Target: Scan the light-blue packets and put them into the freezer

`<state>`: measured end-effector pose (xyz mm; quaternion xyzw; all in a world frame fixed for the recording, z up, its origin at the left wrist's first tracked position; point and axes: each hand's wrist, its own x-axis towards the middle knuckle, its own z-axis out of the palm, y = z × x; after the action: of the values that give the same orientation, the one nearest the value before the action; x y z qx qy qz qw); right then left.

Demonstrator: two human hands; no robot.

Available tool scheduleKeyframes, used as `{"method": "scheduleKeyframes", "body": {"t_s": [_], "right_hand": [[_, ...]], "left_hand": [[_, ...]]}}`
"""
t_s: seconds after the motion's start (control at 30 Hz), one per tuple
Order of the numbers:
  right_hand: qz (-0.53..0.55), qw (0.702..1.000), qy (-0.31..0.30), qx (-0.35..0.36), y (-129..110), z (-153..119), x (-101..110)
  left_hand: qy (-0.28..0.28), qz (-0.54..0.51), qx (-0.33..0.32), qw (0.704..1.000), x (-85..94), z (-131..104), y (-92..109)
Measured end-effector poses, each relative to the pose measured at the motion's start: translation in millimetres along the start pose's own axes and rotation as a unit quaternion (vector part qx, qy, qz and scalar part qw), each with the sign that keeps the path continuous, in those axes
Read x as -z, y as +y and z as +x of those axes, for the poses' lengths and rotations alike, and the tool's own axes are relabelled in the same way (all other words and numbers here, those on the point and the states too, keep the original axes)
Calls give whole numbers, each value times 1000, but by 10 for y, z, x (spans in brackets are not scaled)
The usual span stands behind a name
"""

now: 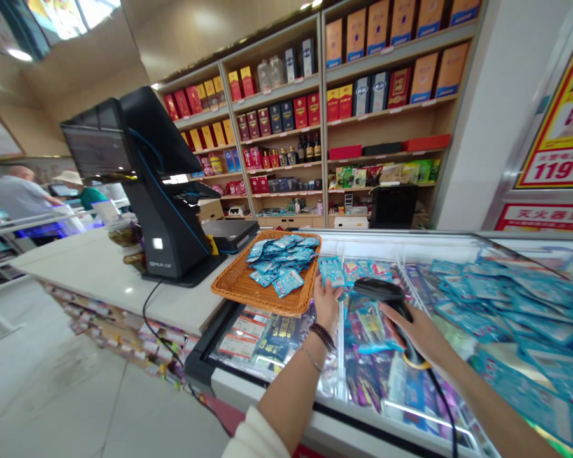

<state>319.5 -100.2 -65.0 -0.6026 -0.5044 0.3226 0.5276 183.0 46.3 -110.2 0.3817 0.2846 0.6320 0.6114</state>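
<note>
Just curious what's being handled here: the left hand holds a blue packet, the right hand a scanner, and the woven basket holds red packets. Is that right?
Not quite: the packets in the woven basket are blue, not red, as the head view shows. The left hand holds a blue packet and the right hand a scanner.

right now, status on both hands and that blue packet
Left hand holds blue packet. Right hand grips scanner. Wicker basket of packets close beside left hand.

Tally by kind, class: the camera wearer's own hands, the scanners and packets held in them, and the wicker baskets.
Left hand and right hand: 2
Held scanner: 1
Held blue packet: 1
Wicker basket: 1
Total: 5
</note>
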Motion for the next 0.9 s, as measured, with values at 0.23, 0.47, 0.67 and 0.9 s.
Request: {"method": "scheduleKeyframes", "body": {"t_s": [0.23, 0.47, 0.67, 0.9], "right_hand": [[3, 1000, -5, 5, -22, -20, 11], [26, 1000, 7, 9, 4, -11, 14], [112, 991, 77, -4, 162, 21, 421], [95, 964, 244, -37, 250, -323, 1514]], "left_hand": [[-3, 2, 0, 1000, -14, -1, -10], [-6, 3, -8, 1000, -5, -7, -13], [-57, 72, 20, 996, -132, -59, -33], [-166, 89, 106, 976, -769, -254, -319]]}}
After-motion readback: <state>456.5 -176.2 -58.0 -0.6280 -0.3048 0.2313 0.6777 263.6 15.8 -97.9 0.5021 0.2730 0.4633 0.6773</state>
